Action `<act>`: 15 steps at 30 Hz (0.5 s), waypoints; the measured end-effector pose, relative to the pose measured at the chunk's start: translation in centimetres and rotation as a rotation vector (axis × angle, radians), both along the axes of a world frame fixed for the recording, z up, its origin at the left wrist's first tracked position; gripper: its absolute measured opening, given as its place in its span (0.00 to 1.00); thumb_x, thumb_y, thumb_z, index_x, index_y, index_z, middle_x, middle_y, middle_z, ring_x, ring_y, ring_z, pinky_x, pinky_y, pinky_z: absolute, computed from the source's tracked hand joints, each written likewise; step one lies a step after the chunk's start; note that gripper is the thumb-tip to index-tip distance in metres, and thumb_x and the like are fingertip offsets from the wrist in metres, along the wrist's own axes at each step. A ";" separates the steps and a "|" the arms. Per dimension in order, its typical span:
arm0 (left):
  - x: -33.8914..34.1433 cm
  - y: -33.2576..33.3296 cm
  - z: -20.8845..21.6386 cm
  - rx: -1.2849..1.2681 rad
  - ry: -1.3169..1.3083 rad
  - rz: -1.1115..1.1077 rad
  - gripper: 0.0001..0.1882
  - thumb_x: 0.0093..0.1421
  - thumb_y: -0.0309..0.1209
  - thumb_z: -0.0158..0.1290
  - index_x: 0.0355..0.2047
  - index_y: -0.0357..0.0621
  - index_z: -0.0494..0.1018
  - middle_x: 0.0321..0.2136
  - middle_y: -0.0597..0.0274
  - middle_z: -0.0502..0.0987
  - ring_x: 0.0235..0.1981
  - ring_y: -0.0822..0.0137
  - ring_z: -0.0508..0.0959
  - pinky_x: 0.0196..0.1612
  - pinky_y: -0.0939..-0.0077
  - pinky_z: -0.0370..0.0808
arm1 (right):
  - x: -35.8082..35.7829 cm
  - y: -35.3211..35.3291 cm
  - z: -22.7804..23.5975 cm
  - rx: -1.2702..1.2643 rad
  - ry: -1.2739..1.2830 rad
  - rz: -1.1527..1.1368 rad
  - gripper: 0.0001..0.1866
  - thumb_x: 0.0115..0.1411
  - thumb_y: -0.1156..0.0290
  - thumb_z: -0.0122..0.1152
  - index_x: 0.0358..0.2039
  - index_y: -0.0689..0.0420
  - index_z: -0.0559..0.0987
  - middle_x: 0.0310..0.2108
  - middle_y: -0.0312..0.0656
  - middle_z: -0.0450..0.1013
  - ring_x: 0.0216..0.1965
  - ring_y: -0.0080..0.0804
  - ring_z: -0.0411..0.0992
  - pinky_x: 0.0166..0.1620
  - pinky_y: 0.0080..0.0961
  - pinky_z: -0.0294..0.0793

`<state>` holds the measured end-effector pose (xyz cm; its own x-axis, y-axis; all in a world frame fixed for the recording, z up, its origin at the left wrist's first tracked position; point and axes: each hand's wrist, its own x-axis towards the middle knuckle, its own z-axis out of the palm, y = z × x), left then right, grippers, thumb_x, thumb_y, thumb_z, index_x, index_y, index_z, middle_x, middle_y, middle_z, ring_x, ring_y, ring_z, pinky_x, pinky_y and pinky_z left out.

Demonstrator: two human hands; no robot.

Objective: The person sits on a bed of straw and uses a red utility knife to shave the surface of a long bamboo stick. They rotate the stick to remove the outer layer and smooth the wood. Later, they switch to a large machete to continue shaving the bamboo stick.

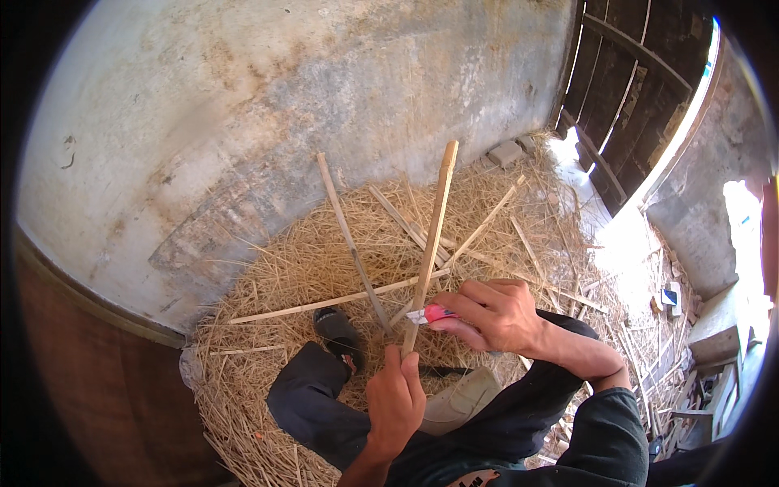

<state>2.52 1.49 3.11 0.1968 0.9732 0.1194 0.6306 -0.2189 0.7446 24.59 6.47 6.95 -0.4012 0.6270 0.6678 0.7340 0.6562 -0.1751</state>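
My left hand [395, 399] is closed around the lower end of a long bamboo strip [433, 223], which tilts up and away from me toward the wall. A red-handled utility knife [438, 313] is gripped in my right hand [497, 316]. Its pale blade meets the strip a little above my left fist. My right fingers and thumb wrap the handle, so most of it is hidden. Under the strip lies another long pale strip [324, 308] on the straw.
Straw [284, 276] covers the floor around my legs, with more strips [350, 235] strewn over it. A stained wall [324, 89] rises ahead. Far right are a plank door [625, 89] and a brick [505, 153]. A small blue-and-white object [670, 298] lies to the right.
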 end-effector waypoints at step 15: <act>-1.4 -3.0 -2.0 -0.104 -0.034 -0.067 0.18 0.79 0.39 0.41 0.38 0.37 0.68 0.16 0.43 0.70 0.20 0.36 0.76 0.23 0.46 0.65 | 5.4 4.0 0.3 0.055 0.153 -0.310 0.13 0.64 0.59 0.73 0.42 0.54 0.86 0.29 0.37 0.80 0.21 0.35 0.77 0.24 0.32 0.75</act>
<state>1.12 -1.50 1.12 0.2589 0.9656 0.0259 0.5915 -0.1797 0.7860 29.98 10.48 7.26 -0.0898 0.6644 0.7419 0.8680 0.4175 -0.2688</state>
